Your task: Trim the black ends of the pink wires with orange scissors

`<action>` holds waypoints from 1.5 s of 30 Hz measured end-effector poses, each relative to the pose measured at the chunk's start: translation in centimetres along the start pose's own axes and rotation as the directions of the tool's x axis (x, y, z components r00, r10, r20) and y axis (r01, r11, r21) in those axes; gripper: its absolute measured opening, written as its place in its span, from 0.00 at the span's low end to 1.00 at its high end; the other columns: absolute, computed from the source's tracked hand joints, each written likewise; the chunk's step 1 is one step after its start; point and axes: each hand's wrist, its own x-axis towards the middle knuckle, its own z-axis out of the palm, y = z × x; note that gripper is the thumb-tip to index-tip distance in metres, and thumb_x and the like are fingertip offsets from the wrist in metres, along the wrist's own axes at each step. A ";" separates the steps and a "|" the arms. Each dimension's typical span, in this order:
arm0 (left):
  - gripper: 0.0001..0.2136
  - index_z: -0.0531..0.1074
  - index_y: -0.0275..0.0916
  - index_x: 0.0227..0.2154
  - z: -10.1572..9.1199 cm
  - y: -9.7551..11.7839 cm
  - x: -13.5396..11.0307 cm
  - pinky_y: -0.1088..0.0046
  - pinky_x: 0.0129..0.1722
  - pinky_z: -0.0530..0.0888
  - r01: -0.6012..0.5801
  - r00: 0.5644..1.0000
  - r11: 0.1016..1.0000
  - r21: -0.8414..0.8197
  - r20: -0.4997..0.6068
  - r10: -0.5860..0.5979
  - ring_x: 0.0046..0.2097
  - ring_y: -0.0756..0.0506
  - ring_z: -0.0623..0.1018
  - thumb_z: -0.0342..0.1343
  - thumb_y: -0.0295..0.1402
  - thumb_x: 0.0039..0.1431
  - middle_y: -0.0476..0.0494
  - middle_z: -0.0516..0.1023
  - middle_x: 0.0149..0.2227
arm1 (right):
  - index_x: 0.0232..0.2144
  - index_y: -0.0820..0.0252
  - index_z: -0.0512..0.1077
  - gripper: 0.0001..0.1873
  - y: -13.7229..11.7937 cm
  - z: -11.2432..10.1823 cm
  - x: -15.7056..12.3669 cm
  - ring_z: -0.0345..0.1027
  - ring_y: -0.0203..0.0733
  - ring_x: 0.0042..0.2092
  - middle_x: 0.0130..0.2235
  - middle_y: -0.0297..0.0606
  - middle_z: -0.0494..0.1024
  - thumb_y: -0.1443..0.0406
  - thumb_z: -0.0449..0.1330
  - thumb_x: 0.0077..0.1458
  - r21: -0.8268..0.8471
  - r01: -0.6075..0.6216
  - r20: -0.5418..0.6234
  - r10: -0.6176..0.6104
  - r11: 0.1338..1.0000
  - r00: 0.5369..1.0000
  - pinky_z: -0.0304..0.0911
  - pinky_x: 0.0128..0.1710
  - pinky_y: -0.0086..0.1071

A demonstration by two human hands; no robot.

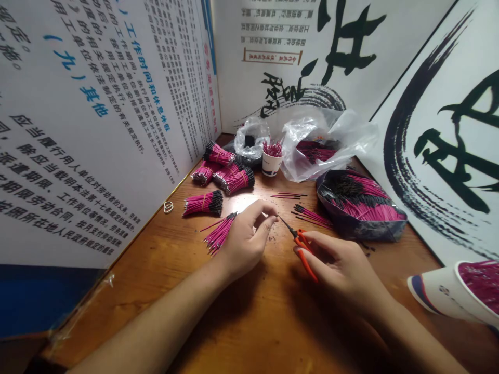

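Note:
My left hand [245,234] rests on the wooden table [249,322], thumb and forefinger pinched together by the tip of the snips. A loose fan of magenta wires with black ends [219,234] sticks out from under that hand to the left. My right hand [343,267] grips orange-handled snips [302,248], whose dark blades point at the left fingertips. What the left fingers pinch is too small to make out.
Several tied bundles of magenta wires [224,174] lie at the back left, with a rubber band [168,207] near the board. A white paper cup of wire pieces [272,158], plastic bags of wires [358,205] and tipped paper cups [460,291] stand around. Printed boards wall the table.

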 end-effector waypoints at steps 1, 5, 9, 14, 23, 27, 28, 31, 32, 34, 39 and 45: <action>0.03 0.68 0.37 0.34 0.0 0.0 0.0 0.75 0.29 0.63 -0.002 1.000 1.000 0.003 -0.002 0.002 0.29 0.51 0.65 0.49 0.28 0.64 0.50 0.66 0.29 | 0.36 0.61 0.76 0.12 0.0 -0.1 0.0 0.65 0.35 0.25 0.25 0.33 0.75 0.60 0.55 0.61 -0.002 0.004 -0.001 -0.004 1.000 1.000 0.59 0.25 0.26; 0.03 0.68 0.37 0.34 -0.1 0.0 0.1 0.75 0.31 0.65 0.000 1.000 1.000 0.009 -0.015 0.001 0.31 0.51 0.67 0.50 0.28 0.63 0.48 0.69 0.31 | 0.38 0.61 0.76 0.13 0.0 -0.4 -0.2 0.69 0.36 0.26 0.27 0.35 0.78 0.60 0.55 0.61 -0.011 0.026 -0.004 -0.026 1.000 1.000 0.61 0.27 0.26; 0.04 0.68 0.38 0.35 -0.1 -0.1 0.0 0.75 0.33 0.65 0.002 1.000 1.000 -0.008 -0.011 -0.002 0.32 0.50 0.68 0.49 0.28 0.64 0.48 0.71 0.32 | 0.40 0.60 0.76 0.13 0.1 -0.4 -0.2 0.72 0.38 0.30 0.32 0.37 0.81 0.61 0.54 0.62 -0.012 0.040 0.003 -0.040 0.999 0.999 0.63 0.29 0.26; 0.04 0.68 0.38 0.35 -0.1 -0.1 0.1 0.74 0.33 0.66 0.023 1.000 1.000 0.001 -0.006 -0.023 0.34 0.49 0.70 0.49 0.30 0.65 0.47 0.72 0.32 | 0.39 0.60 0.75 0.12 0.2 -0.1 -0.1 0.67 0.35 0.25 0.26 0.33 0.77 0.60 0.55 0.61 -0.034 0.028 -0.005 -0.029 0.999 1.000 0.60 0.26 0.26; 0.04 0.69 0.38 0.35 -0.1 -0.2 0.1 0.74 0.34 0.67 0.020 1.000 1.000 -0.019 0.006 -0.020 0.36 0.48 0.71 0.50 0.29 0.64 0.47 0.73 0.33 | 0.37 0.60 0.75 0.11 -0.1 -0.2 -0.1 0.64 0.34 0.24 0.24 0.31 0.74 0.61 0.55 0.61 -0.029 0.019 0.006 -0.019 0.999 1.000 0.58 0.25 0.26; 0.04 0.69 0.38 0.35 -0.2 -0.2 0.1 0.74 0.34 0.67 0.000 1.000 1.000 0.001 0.004 0.000 0.36 0.48 0.71 0.50 0.28 0.64 0.47 0.73 0.33 | 0.36 0.60 0.75 0.12 0.0 -0.3 -0.1 0.66 0.35 0.25 0.27 0.34 0.77 0.60 0.54 0.61 -0.023 0.017 0.019 -0.016 1.000 1.000 0.59 0.26 0.26; 0.04 0.69 0.38 0.35 -0.2 -0.2 0.1 0.74 0.34 0.67 -0.004 1.000 1.000 -0.001 0.002 0.004 0.36 0.48 0.71 0.50 0.28 0.64 0.47 0.73 0.33 | 0.36 0.60 0.75 0.13 0.0 -0.4 -0.1 0.67 0.35 0.26 0.27 0.34 0.78 0.60 0.54 0.62 -0.026 0.020 0.020 -0.020 0.999 1.000 0.59 0.26 0.26; 0.04 0.69 0.38 0.35 -0.1 -0.1 0.1 0.74 0.33 0.66 0.010 1.000 1.000 -0.018 0.005 -0.010 0.34 0.50 0.70 0.50 0.29 0.64 0.47 0.73 0.33 | 0.36 0.60 0.75 0.12 0.0 -0.4 -0.1 0.69 0.36 0.28 0.29 0.35 0.79 0.60 0.54 0.62 -0.023 0.033 0.021 -0.033 0.999 0.999 0.61 0.27 0.26; 0.04 0.69 0.38 0.35 -0.1 0.0 0.1 0.75 0.32 0.66 0.023 1.000 0.999 -0.027 0.008 -0.023 0.32 0.50 0.69 0.50 0.29 0.64 0.47 0.72 0.33 | 0.36 0.60 0.75 0.12 0.0 -0.4 -0.1 0.69 0.36 0.28 0.29 0.35 0.79 0.61 0.54 0.62 -0.020 0.038 0.018 -0.037 0.999 0.999 0.61 0.28 0.26; 0.03 0.68 0.38 0.35 -0.1 0.1 0.0 0.75 0.30 0.65 0.052 0.999 0.997 -0.050 0.018 -0.051 0.30 0.51 0.67 0.50 0.29 0.64 0.48 0.72 0.32 | 0.37 0.60 0.75 0.12 0.1 -0.4 0.0 0.70 0.36 0.28 0.29 0.35 0.79 0.61 0.54 0.62 -0.024 0.046 0.010 -0.046 0.999 0.999 0.61 0.28 0.25; 0.04 0.68 0.38 0.35 -0.1 0.1 0.0 0.76 0.29 0.63 0.080 0.996 0.993 -0.092 0.040 -0.077 0.29 0.53 0.66 0.49 0.29 0.65 0.49 0.71 0.32 | 0.38 0.60 0.75 0.10 0.2 -0.3 -0.1 0.66 0.34 0.24 0.25 0.32 0.75 0.61 0.56 0.61 -0.040 0.050 -0.005 -0.050 0.998 0.999 0.60 0.25 0.25; 0.04 0.67 0.37 0.36 -0.1 0.3 0.1 0.75 0.29 0.63 0.090 0.995 0.991 -0.099 0.052 -0.086 0.29 0.53 0.65 0.49 0.30 0.65 0.49 0.70 0.32 | 0.38 0.60 0.74 0.10 0.0 -0.1 -0.1 0.64 0.33 0.23 0.23 0.30 0.73 0.61 0.56 0.60 -0.036 0.032 -0.007 -0.033 0.999 0.999 0.58 0.24 0.25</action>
